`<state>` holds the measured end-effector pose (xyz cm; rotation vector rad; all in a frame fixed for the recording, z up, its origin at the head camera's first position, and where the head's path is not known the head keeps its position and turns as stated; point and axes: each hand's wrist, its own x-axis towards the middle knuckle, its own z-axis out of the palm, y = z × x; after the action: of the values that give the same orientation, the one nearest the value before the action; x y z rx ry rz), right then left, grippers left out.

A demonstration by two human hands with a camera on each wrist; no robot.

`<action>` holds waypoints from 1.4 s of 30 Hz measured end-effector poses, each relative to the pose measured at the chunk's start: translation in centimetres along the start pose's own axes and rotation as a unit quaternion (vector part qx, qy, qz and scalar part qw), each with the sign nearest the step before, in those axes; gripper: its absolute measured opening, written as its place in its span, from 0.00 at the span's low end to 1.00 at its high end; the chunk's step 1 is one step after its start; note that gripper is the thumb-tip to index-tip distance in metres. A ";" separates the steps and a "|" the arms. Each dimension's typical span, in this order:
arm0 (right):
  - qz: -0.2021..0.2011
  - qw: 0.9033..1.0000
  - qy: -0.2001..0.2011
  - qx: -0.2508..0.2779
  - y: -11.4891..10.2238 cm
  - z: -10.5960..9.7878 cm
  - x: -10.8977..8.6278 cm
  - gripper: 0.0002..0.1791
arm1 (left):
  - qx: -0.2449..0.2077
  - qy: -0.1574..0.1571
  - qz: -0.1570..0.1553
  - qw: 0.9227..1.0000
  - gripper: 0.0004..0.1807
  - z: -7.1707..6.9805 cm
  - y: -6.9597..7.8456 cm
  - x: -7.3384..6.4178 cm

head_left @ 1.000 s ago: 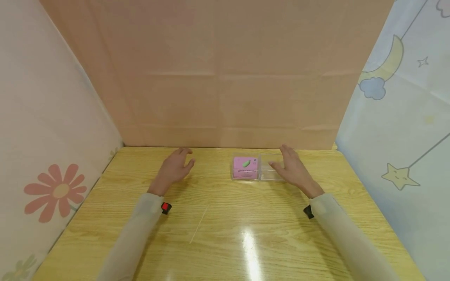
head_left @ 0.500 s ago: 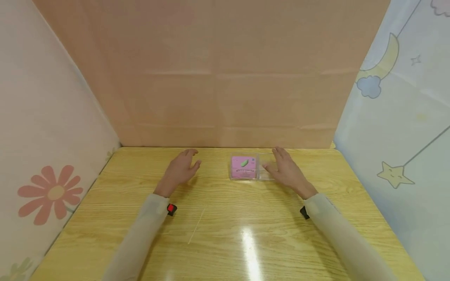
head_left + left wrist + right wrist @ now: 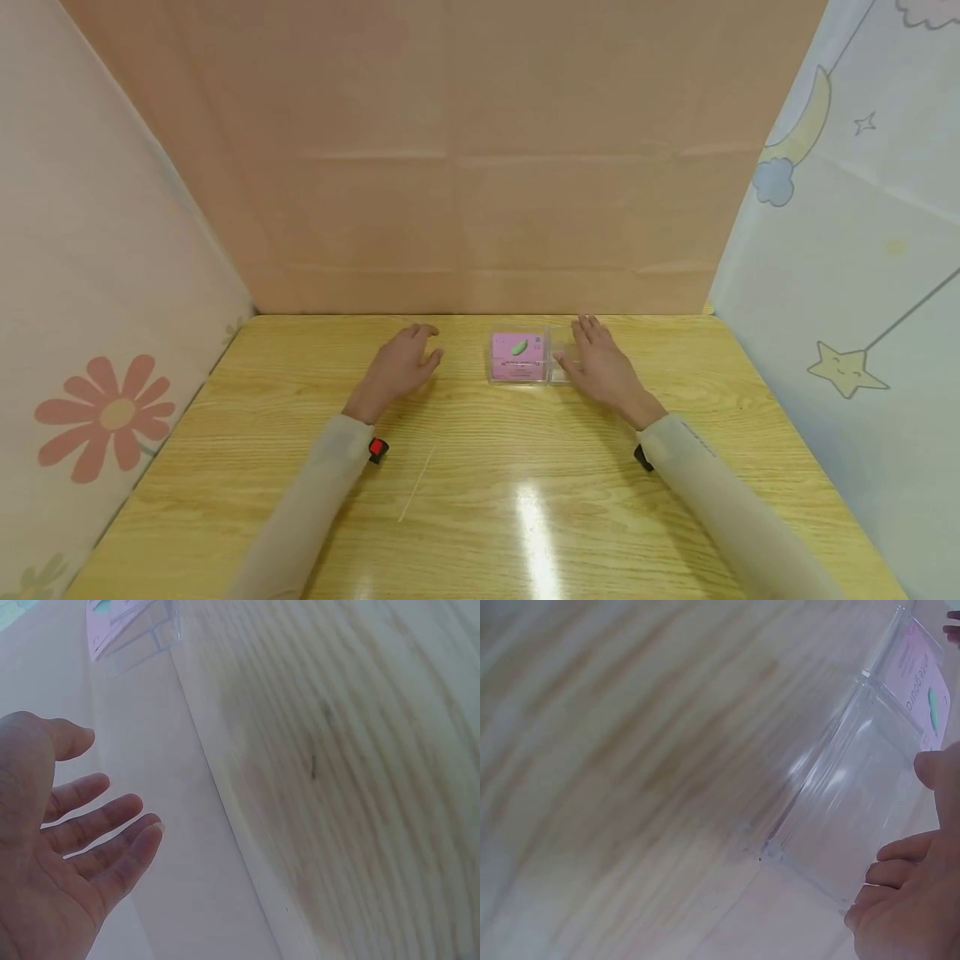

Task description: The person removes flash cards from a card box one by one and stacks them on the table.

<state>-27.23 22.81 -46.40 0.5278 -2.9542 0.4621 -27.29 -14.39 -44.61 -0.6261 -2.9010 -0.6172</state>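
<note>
Holding nothing, the left hand point(image 3: 397, 367), loosely spread, hangs left of the clear box point(image 3: 819, 776) on the wooden table point(image 3: 480, 467); the right hand point(image 3: 604, 372) extends at its right section point(image 3: 866, 810), contact unclear; its left section point(image 3: 885, 645) presumably confines the pink gourd card point(image 3: 519, 367).

Free lane between left grip point(image 3: 397, 367) and case point(image 3: 847, 795); right grip point(image 3: 609, 367) blocks right end.

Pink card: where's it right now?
Head view, just right of centre: the pink card lies in the left compartment of the clear case near the back edge of the table, between the left hand and right hand.
</note>
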 end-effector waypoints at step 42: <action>0.005 0.997 -0.017 -0.075 -1.1 0.9 0.1 0.39 | 0.058 0.009 0.087 0.994 0.26 2.7 4.6 2.4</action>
<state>-27.02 21.50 -46.93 0.5091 -2.9935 0.2319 -27.62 -8.51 -44.91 -0.8414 -2.8010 -0.4272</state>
